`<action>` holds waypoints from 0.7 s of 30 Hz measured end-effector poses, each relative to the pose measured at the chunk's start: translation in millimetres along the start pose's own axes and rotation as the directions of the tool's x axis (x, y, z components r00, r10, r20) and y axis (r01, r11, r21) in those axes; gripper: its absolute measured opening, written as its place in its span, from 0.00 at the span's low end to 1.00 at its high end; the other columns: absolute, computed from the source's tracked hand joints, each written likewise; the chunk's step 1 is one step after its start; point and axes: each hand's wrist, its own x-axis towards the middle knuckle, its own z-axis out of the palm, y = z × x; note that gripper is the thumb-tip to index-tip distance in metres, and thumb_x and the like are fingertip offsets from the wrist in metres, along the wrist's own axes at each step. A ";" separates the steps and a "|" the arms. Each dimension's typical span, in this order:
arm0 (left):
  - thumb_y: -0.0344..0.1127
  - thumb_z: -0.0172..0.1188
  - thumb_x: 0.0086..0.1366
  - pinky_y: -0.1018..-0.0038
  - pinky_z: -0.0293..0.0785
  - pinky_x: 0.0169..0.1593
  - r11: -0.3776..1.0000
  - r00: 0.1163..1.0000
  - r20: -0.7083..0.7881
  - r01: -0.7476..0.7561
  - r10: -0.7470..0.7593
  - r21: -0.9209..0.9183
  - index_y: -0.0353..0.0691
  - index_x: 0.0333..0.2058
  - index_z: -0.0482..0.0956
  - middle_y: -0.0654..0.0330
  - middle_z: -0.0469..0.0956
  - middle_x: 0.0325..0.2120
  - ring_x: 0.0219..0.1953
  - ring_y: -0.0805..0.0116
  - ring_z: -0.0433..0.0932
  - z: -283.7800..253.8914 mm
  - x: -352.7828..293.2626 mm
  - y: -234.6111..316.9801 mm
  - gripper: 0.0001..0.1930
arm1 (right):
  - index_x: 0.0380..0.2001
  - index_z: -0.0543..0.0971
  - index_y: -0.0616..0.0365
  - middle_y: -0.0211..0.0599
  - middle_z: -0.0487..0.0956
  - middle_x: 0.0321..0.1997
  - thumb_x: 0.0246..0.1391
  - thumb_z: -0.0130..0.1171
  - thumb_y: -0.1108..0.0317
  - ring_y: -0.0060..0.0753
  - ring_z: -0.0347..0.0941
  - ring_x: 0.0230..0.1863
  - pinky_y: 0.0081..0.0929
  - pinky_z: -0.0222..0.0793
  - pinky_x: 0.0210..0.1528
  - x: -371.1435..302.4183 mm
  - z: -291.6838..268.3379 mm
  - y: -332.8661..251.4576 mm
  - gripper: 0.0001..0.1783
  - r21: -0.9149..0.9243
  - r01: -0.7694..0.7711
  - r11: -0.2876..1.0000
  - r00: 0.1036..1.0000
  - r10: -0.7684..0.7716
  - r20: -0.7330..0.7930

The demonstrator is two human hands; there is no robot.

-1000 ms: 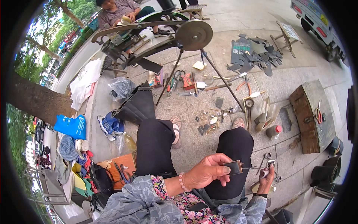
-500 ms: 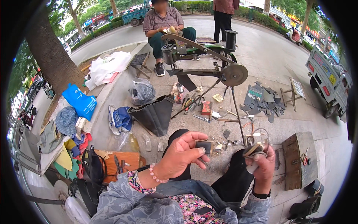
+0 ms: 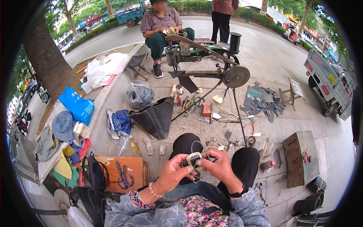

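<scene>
While both hands meet above the knees, the left hand (image 3: 172, 174) pinches a buckle (image 3: 194, 157) on a dark strap, just before the stitching machine (image 3: 204, 62); the right hand (image 3: 217, 166) grips a thin cord. Fitting appears underway; threading next calls for steady, fine fingertip control.

Bags, a small box and distant signs around the pavement workplace

A blue plastic bag (image 3: 77, 106) with white print lies at the foot of the tree, on the kerb's left edge; a grey translucent bag (image 3: 139, 94), knotted and full, sits on the paving just right of it, near the folding stool; a small red box (image 3: 206, 109) lies among the tools below the sewing machine's wheel; a yellow rectangular plate (image 3: 331, 79) shows on the rear of the small truck at the right edge; red and blue shop signs (image 3: 87, 20) stand far off across the road, top left, too small to make out
</scene>
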 end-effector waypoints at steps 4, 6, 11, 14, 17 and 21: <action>0.27 0.53 0.61 0.78 0.77 0.32 0.999 0.996 0.077 0.045 -0.045 -0.006 0.33 0.48 0.65 0.61 0.72 0.34 0.32 0.74 0.76 -0.9 1.0 -7.3 0.16 | 0.33 0.80 0.61 0.31 0.76 0.29 0.46 0.59 0.74 0.20 0.70 0.27 0.19 0.65 0.28 -2.5 -0.3 3.2 0.08 -0.158 0.240 0.958 0.971 -0.236 0.042; 0.26 0.52 0.61 0.77 0.78 0.31 0.997 0.998 0.013 0.068 -0.068 -0.021 0.34 0.46 0.66 0.60 0.73 0.33 0.31 0.73 0.77 -1.6 3.1 -10.9 0.14 | 0.36 0.80 0.62 0.31 0.76 0.29 0.49 0.57 0.75 0.17 0.69 0.23 0.17 0.65 0.26 -4.3 -2.5 5.7 0.10 -0.151 0.243 0.958 0.970 -0.236 0.060; 0.26 0.52 0.61 0.72 0.78 0.29 0.963 0.991 -0.048 0.107 -0.122 -0.249 0.36 0.43 0.68 0.58 0.75 0.33 0.30 0.68 0.78 -17.2 7.3 -14.0 0.11 | 0.42 0.77 0.63 0.29 0.74 0.25 0.51 0.56 0.73 0.15 0.67 0.20 0.16 0.64 0.24 -14.1 -18.2 9.9 0.13 0.218 -0.083 0.973 0.996 0.090 -0.021; 0.27 0.51 0.61 0.69 0.78 0.30 0.950 0.991 -0.084 0.078 -0.108 -0.303 0.37 0.42 0.69 0.57 0.77 0.33 0.31 0.65 0.79 -26.2 7.1 -7.3 0.10 | 0.40 0.77 0.64 0.29 0.72 0.22 0.52 0.56 0.72 0.16 0.66 0.20 0.17 0.64 0.23 -18.9 -26.7 10.5 0.13 0.268 -0.095 0.959 0.992 0.115 -0.057; 0.28 0.51 0.61 0.67 0.79 0.33 0.928 0.987 -0.148 0.002 -0.061 -0.374 0.39 0.42 0.70 0.56 0.77 0.34 0.32 0.63 0.79 -40.7 9.1 -1.7 0.10 | 0.36 0.76 0.63 0.32 0.70 0.19 0.50 0.58 0.68 0.25 0.63 0.16 0.25 0.61 0.20 -26.4 -33.6 15.6 0.11 0.638 -0.125 0.760 0.986 0.169 -0.008; 0.28 0.50 0.61 0.65 0.78 0.35 0.912 0.960 -0.279 -0.114 0.000 -0.394 0.39 0.43 0.70 0.57 0.77 0.34 0.34 0.60 0.79 -63.2 17.7 7.5 0.10 | 0.36 0.76 0.60 0.30 0.66 0.18 0.49 0.61 0.62 0.26 0.62 0.15 0.26 0.59 0.19 -29.0 -41.7 10.7 0.14 0.691 -0.066 0.720 0.993 0.113 -0.023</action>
